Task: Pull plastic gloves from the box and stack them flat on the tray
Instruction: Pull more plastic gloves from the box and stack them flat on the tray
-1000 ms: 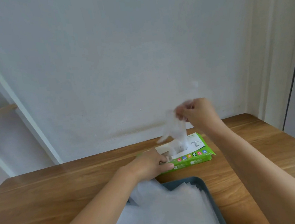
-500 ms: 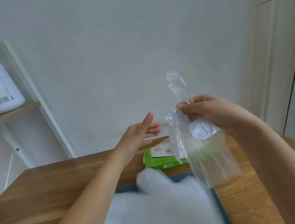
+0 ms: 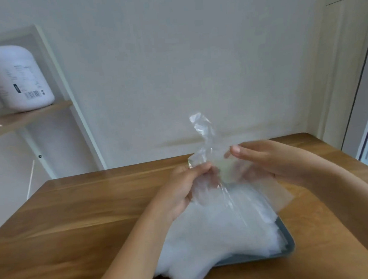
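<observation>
the wooden surface runs back to a pale wall; its left edge slants toward the viewer and its far right corner sits near a door frame. bare wood lies open to the left of the arms. a grey-blue tray sits at the near right, well inside the edges, with only its right and near rims showing. the stack of gloves fills it and spills over its near left side onto the wood. off the surface, at the left, a shelf carries a white jug.

both hands hover above the far end of the tray. the clear plastic glove hangs between them. the left hand pinches its top edge with curled fingers; a twisted strip stands up above them. the right hand lies nearly straight behind the film, thumb out above it; whether it clamps the film cannot be told.
</observation>
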Demonstrator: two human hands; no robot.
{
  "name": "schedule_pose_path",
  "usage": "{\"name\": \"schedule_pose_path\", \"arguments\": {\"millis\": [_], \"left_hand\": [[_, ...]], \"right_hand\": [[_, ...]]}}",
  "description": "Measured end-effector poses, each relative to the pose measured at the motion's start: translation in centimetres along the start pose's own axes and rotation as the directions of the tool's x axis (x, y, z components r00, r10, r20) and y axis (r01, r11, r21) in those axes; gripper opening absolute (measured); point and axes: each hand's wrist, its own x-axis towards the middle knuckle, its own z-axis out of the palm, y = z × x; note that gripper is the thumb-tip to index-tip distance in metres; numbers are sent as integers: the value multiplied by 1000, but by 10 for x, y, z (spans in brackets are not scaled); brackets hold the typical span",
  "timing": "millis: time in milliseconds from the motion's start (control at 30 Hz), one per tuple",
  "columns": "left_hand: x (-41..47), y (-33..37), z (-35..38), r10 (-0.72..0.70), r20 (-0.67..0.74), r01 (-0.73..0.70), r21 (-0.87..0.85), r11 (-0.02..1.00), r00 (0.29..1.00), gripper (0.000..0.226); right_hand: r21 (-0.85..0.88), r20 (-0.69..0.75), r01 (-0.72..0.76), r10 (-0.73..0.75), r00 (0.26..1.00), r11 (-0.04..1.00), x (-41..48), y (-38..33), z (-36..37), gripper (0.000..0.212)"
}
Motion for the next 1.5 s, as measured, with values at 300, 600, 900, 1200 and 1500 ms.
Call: {"name": "schedule_pose_path", "arguments": {"millis": [300,600,900,1200,1500], "left_hand": [[-14,-13,-37,11,-130,-30,-146,989,991,38],[-45,19,-52,339,-193,-280,279,919,921,90],[-64,51,-26,397,92,-402,364,840,913,23],[-77,65,-73,268,99,-281,171,944,958,18],[-52,73,-94,-87,119,2,579,815,989,40]], "right_hand": [[184,-387,225,-140,911,957,-23,-17,24,15],[-788,-101,185,-420,902,587,-35,-92,40,8],[-789,-63,192,-388,920,583,-37,-113,58,41],[-79,-140,145,-155,978,986,-37,-94,53,44],[-245,-228,30,-88,970,969,-26,-43,54,44]]}}
